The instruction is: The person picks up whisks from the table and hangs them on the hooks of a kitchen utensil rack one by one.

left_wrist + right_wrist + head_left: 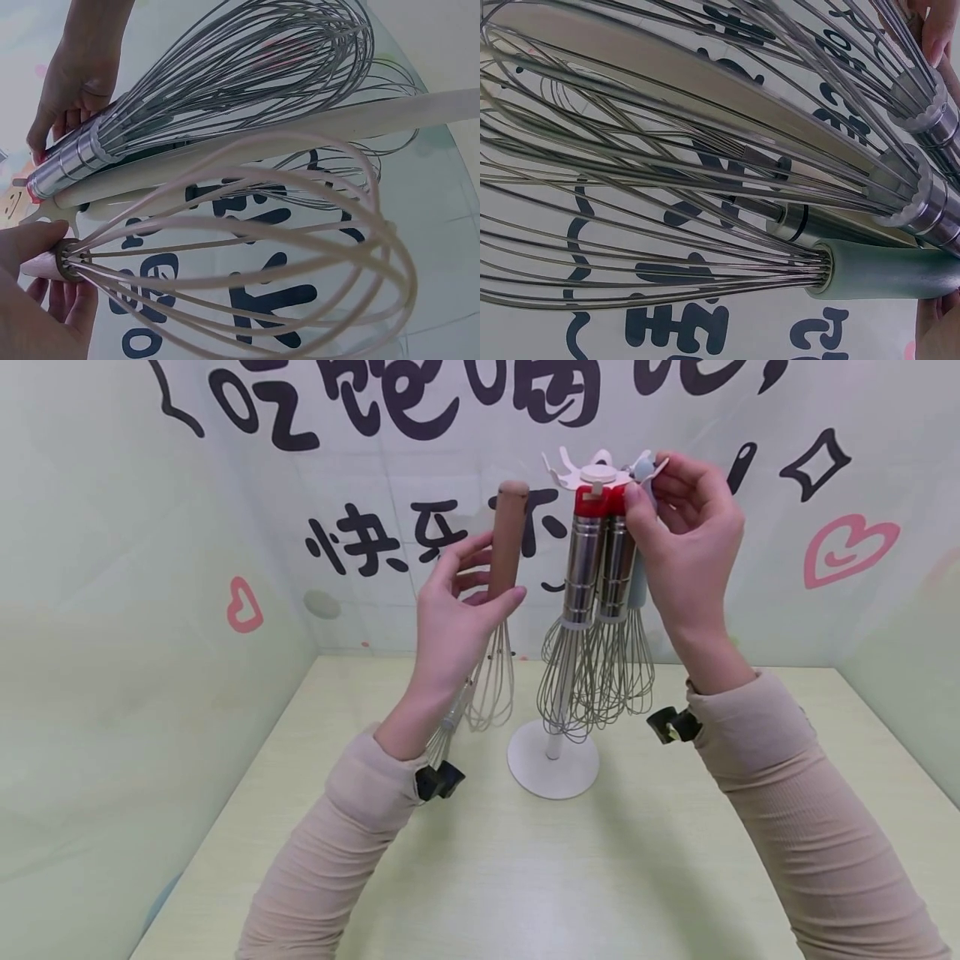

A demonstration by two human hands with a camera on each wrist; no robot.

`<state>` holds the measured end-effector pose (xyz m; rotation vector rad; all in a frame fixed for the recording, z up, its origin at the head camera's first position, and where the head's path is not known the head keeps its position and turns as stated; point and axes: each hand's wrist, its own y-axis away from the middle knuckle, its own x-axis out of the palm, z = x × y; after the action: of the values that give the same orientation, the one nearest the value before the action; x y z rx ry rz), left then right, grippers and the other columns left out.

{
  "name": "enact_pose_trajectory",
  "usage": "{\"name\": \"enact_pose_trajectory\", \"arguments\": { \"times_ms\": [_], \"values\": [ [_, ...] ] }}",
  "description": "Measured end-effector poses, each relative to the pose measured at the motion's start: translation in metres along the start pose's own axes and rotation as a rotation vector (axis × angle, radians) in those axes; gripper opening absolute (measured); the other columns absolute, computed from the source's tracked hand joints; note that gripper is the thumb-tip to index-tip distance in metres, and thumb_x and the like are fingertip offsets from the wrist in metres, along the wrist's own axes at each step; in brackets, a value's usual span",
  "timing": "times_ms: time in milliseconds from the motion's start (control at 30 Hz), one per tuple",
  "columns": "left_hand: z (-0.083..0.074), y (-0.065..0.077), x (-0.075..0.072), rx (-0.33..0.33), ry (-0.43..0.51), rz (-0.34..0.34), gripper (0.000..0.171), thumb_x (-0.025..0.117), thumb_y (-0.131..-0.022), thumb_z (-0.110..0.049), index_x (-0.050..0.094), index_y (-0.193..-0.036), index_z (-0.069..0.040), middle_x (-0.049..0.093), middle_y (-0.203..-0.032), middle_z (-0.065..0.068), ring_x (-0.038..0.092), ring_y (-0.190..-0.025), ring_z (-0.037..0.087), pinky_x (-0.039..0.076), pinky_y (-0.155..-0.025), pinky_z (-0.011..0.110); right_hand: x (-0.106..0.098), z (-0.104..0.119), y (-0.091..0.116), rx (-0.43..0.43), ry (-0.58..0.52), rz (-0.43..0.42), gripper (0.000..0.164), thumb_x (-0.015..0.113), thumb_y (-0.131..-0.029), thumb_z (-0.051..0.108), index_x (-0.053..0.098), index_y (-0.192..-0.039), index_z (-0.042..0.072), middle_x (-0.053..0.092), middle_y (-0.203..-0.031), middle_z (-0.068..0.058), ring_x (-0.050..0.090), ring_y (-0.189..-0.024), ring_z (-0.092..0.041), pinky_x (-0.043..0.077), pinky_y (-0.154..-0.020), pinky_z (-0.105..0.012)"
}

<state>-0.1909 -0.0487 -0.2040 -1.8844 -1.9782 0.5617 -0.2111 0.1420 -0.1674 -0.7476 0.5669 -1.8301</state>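
Wooden-handled whisk [509, 539], left hand [456, 610] gripping. Blue-handled whisk [637, 589], right hand [699, 539] pinching; handle [891, 270] plain in right-wrist view, mostly hidden in head view

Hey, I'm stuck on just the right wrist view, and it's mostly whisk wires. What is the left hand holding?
Observer: The left hand holds a wooden-handled whisk.

Operator: Good. I see a pale pole crossing my frame. What is at its foot?

Observer: A round white base, resting on the table.

Operator: And the upper ends of the two steel handles, cut off for me?

Observer: They have red tops, up by the white hooks.
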Motion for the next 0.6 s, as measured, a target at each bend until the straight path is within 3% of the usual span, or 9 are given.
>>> {"name": "enact_pose_trajectory", "arguments": {
  "times_ms": [300,600],
  "values": [
    [-0.004,-0.001,0.008,0.063,0.047,-0.026,0.057,0.072,-0.077,0.006,0.055,-0.13,-0.007,0.059,-0.12,0.011,0.058,-0.097,0.018,0.055,-0.085,0.025,0.0,-0.001,0.001,-0.015,0.014,0.004,0.032,0.068,-0.077,0.01,0.064,-0.108,0.002,0.064,-0.098,0.0,0.06,-0.092,-0.015,0.054,-0.091,-0.021],
    [-0.008,-0.003,0.012,0.122,0.005,-0.046,0.056,0.071,-0.079,0.005,0.055,-0.13,-0.006,0.059,-0.119,0.012,0.059,-0.097,0.02,0.054,-0.082,0.024,0.0,-0.001,0.0,-0.002,0.007,0.005,0.033,0.068,-0.077,0.01,0.063,-0.109,0.002,0.064,-0.099,0.0,0.06,-0.093,-0.015,0.054,-0.092,-0.021]
  ]
}}
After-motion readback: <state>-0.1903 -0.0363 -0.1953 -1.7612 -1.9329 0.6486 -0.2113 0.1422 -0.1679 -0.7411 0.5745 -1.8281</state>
